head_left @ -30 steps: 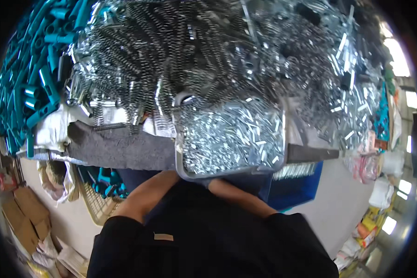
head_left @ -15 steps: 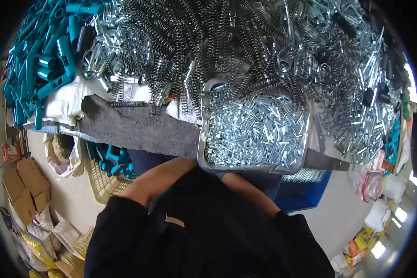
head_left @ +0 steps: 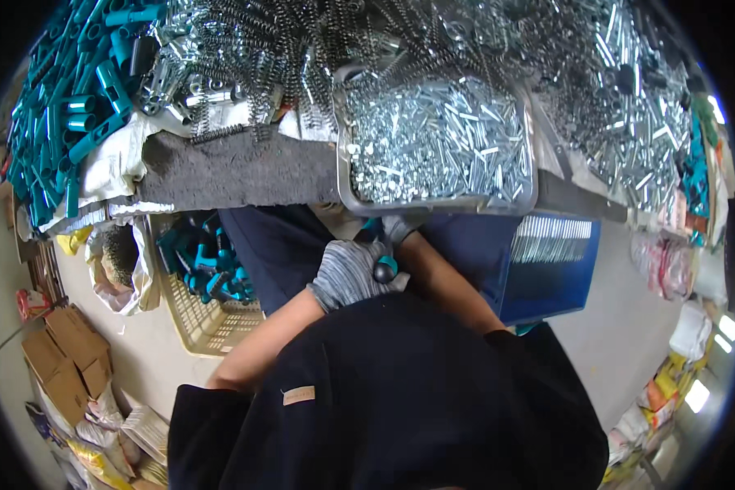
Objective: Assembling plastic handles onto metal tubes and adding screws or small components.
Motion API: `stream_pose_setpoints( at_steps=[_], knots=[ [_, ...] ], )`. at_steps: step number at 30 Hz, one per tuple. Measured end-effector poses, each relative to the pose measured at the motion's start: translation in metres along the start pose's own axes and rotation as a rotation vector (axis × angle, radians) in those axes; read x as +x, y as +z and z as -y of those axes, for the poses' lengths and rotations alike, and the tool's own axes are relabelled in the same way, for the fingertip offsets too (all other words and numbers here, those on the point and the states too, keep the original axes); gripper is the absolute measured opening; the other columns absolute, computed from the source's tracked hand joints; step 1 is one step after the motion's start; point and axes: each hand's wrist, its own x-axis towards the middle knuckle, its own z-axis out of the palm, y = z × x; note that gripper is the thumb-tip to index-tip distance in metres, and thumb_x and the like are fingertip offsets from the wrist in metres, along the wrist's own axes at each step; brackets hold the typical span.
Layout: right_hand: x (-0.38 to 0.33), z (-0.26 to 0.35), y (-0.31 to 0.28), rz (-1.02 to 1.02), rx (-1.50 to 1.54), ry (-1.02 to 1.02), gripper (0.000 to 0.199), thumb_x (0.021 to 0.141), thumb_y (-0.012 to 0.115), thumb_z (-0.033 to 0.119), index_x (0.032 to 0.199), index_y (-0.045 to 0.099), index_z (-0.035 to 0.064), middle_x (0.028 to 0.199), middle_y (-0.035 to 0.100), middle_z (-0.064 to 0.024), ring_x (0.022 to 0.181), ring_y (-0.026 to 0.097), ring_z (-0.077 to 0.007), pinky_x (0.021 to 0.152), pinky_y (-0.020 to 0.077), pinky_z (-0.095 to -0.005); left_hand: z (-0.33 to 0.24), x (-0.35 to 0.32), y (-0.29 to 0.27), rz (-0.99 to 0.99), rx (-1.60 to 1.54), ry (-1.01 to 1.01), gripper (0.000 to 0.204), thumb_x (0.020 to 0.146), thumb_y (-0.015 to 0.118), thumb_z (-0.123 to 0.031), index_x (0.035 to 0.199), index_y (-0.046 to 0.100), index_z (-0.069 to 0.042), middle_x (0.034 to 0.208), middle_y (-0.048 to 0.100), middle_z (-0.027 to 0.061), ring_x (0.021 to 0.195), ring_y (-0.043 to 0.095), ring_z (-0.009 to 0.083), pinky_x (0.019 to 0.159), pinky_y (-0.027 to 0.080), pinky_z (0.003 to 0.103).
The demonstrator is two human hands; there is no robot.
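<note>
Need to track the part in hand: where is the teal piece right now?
In the head view, the teal piece sits centre frame, held between the gloved left hand and right hand, just below the tray of screws.

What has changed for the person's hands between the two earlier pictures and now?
Both hands have come out from under the clear tray of silver screws toward the body. The grey-gloved left hand and right hand now meet on a teal, black-tipped part. The tray, coiled steel springs and teal tubes stayed put.
</note>
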Motion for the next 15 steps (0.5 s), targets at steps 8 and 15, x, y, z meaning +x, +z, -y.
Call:
stream_pose_setpoints(
  at_steps=[8, 15],
  knots=[
    [0.013, 0.023, 0.007, -0.513, 0.357, 0.660, 0.048, 0.094, 0.046, 0.053, 0.111, 0.059, 0.0099, 0.095, 0.061, -0.0044, 0.083, 0.057, -0.0229, 0.070, 0.0500, -0.0415, 0.033, 0.005, -0.002, -0.381, -0.201, -0.087, 0.039, 0.076, 0.072, -0.039, 0.079, 0.065, -0.001, 0.060, 0.060, 0.0173, 0.058, 0.062, 0.0356, 0.056, 0.049, 0.042],
    [0.012, 0.040, 0.000, -0.554, 0.110, 0.604, 0.060, 0.087, 0.048, 0.066, 0.123, 0.058, 0.0189, 0.110, 0.058, -0.0070, 0.096, 0.054, -0.0249, 0.073, 0.0501, -0.0467, 0.107, 0.039, 0.030, -0.343, -0.175, -0.222, 0.023, 0.086, 0.068, -0.019, 0.095, 0.063, 0.001, 0.070, 0.062, 0.0045, 0.064, 0.059, 0.0149, 0.062, 0.049, 0.031]
  ],
)
